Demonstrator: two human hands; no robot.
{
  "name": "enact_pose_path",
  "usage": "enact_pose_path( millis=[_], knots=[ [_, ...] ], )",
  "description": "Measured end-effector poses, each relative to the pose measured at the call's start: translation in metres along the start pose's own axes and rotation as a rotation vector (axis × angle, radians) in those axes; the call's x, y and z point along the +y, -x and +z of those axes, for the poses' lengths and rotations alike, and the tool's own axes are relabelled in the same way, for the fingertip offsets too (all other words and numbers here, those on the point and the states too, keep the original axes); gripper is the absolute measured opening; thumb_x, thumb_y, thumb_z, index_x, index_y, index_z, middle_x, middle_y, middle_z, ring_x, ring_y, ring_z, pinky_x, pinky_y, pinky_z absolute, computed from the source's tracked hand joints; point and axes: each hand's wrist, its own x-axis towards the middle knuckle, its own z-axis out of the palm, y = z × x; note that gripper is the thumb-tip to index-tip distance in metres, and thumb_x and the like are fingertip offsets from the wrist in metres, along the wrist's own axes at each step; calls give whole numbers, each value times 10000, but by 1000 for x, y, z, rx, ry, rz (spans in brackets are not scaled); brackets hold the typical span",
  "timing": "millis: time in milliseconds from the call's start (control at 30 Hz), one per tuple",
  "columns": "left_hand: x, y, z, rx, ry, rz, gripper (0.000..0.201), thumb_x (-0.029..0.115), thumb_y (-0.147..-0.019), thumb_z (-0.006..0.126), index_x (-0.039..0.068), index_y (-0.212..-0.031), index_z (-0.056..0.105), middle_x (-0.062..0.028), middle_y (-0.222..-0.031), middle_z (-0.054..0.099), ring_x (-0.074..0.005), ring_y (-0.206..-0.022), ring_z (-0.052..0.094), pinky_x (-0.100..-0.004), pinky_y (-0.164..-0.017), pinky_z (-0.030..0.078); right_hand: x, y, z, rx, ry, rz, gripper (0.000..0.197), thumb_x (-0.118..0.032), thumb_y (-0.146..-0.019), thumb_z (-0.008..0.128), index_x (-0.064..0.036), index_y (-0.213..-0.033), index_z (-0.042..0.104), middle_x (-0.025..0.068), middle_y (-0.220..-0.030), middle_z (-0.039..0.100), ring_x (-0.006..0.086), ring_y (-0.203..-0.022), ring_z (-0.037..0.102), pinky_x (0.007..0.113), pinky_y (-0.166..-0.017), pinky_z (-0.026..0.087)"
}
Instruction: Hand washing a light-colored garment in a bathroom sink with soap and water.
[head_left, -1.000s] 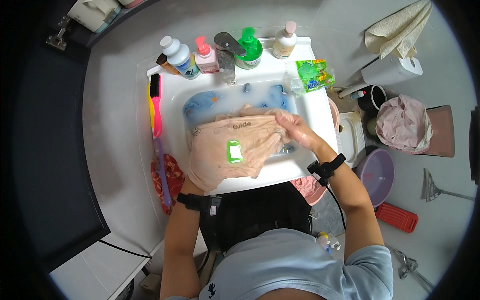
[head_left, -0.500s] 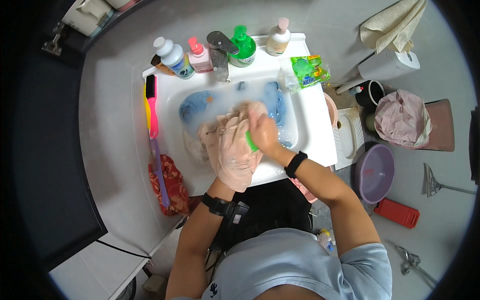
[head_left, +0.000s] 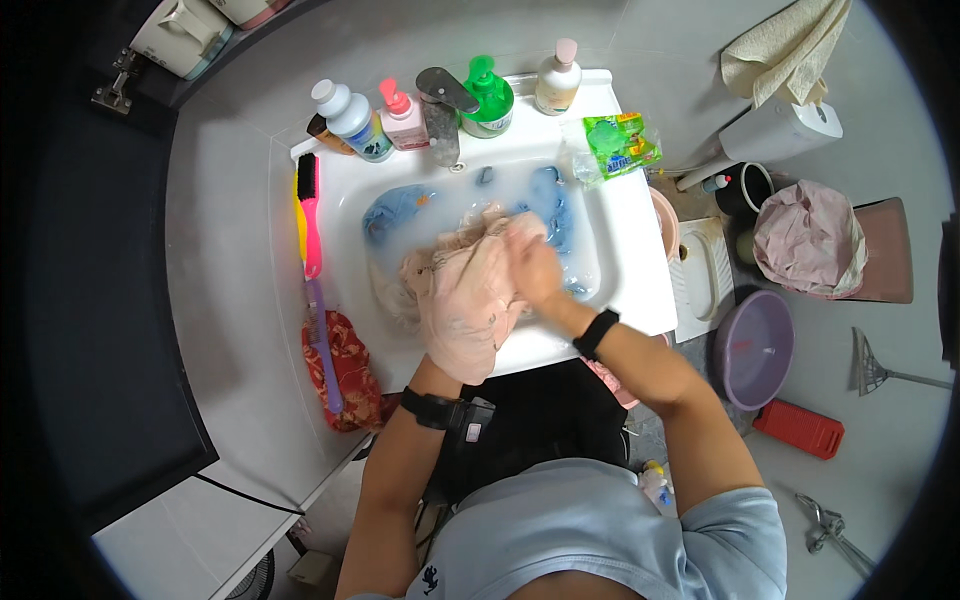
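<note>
A wet pale-pink garment is bunched over the front of the white sink, its upper folds down in cloudy water. My left hand is hidden under this cloth; only the forearm comes out below it. At the garment's right side my right hand is curled against a fold, its fingers smeared by motion. Blue cloth lies in the water at the left of the sink basin, and more blue cloth at the right. A whitish cloth shows beneath the garment's left edge.
Behind the basin stand a grey tap, a white bottle and pump bottles, one green. A green-yellow packet lies on the right ledge. Pink and purple brushes line the left side. A purple tub stands lower right.
A green piece that showed beneath my right hand is out of sight now. My right hand has shifted slightly against the garment, while my left arm stays nearly in place.
</note>
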Motion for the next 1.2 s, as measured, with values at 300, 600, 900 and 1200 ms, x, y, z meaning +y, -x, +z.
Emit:
enact_pose_path(
  millis=[300, 600, 900, 1200],
  knots=[
    [-17, 14, -19, -297, 937, -324, 442, 158, -802, 557, 20, -1203, 432, -121, -1211, 470, -227, -1091, 466, -323, -920, 372, 20, -17, -102, -1001, -811, 409, 612, -308, -785, 646, 48, -1219, 402, 96, -1142, 507, 136, -1004, 513, 239, -888, 402],
    [-35, 27, 23, -218, 1453, -636, 506, 170, -767, 600, 24, -1216, 417, -131, -1207, 471, -247, -1093, 463, -329, -931, 364, -9, -10, -92, -381, -752, 119, 212, -88, -778, 584, 25, -958, 592, 53, -822, 622, 97, -675, 576, 235, -621, 470],
    [-4, 7, 17, -55, 220, -62, 466, 226, -850, 499, 41, -1250, 346, -104, -1239, 427, -211, -1102, 442, -322, -927, 358, -49, 44, -15, -90, -63, -418, 370, -326, -741, 621, 44, -745, 599, 270, -814, 532, 386, -805, 499, 448, -709, 382],
    [0, 9, 9, 42, 715, -394, 411, 201, -805, 546, 40, -1164, 429, -112, -1138, 488, -213, -1014, 494, -317, -847, 404, -37, 34, 14, -63, -143, -364, 479, -376, -840, 473, 81, -961, 553, 330, -1055, 455, 461, -1008, 397, 486, -843, 311]
  ],
)
